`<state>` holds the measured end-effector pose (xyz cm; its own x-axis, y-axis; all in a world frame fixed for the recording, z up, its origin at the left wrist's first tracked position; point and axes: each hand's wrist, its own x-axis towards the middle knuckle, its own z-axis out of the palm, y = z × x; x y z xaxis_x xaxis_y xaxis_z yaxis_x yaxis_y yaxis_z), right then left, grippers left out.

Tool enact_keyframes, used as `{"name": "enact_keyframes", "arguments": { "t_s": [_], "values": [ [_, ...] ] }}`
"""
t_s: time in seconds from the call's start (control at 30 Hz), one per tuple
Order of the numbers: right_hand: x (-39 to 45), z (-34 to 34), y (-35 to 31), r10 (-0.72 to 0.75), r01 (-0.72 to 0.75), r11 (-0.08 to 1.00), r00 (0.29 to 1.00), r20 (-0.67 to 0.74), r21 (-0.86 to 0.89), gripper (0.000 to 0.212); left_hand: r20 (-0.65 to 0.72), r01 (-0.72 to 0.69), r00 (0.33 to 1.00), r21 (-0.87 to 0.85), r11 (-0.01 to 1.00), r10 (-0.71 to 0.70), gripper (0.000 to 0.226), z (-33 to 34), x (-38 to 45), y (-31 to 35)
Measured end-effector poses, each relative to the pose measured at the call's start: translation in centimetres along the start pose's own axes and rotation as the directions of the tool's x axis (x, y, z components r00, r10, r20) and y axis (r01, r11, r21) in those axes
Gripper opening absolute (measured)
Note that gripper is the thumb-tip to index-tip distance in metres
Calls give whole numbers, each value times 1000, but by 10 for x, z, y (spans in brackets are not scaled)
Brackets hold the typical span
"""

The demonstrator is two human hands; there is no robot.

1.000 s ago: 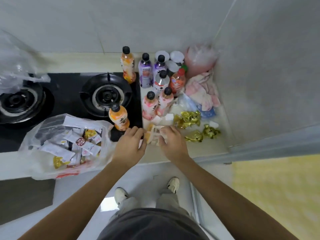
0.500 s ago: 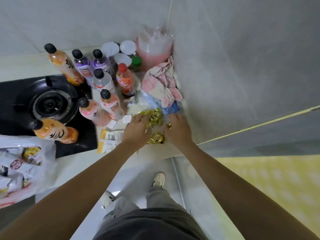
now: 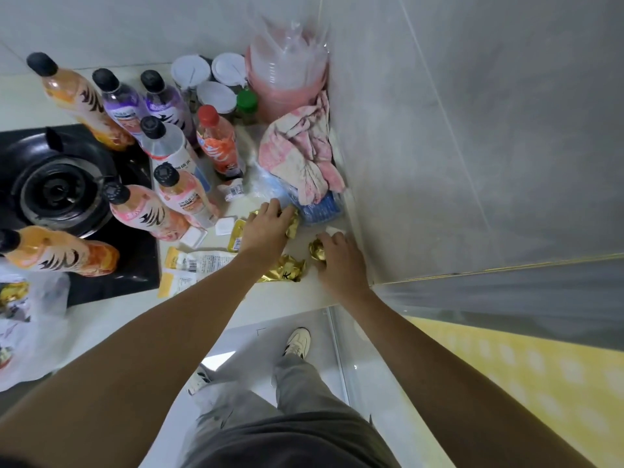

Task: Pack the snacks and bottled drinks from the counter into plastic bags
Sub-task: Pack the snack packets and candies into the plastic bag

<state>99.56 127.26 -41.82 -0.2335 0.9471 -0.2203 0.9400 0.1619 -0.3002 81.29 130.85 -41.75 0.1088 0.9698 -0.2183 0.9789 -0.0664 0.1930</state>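
- Left hand [image 3: 266,228] is closing its grip over a crinkled gold-foil snack packet [image 3: 293,221], fingers curling round it at the far-right end of the pale tabletop [image 3: 287,298]; likely gathering the foil sweets together for one carry
- Right hand [image 3: 337,258] is pinching a second gold-foil sweet [image 3: 316,249] with curled fingers, just beside the grey wall
- A third gold-foil packet [image 3: 285,272] is lying loose between the two wrists, not yet taken
- Flat white-and-yellow snack sachets [image 3: 196,265] are waiting near the black gas hob [image 3: 57,197]; a barcode is showing, the text too small to read
- Bottled drinks [image 3: 148,214], pink, orange and purple, are standing grouped behind; labels blurred, no brand legible
- White plastic bag [image 3: 30,325], part-filled, is sitting at the left edge, well apart from both hands
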Motion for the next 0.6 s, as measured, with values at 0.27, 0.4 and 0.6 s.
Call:
{"name": "enact_keyframes", "arguments": {
  "t_s": [0.27,0.4,0.6],
  "values": [
    [-1,-16,-48,-26,42,984,995,-95,176,37,-107,-4,994,-114,993,-8,53,-34,-46,-26],
    [-10,-19,-96,-75,105,962,989,-127,252,37,-162,8,986,-177,984,-37,58,-53,-99,-63],
    [-44,-9,-175,-155,187,951,978,-143,247,44,-174,95,975,-221,971,-135,62,-62,-204,-132]
  ]
}}
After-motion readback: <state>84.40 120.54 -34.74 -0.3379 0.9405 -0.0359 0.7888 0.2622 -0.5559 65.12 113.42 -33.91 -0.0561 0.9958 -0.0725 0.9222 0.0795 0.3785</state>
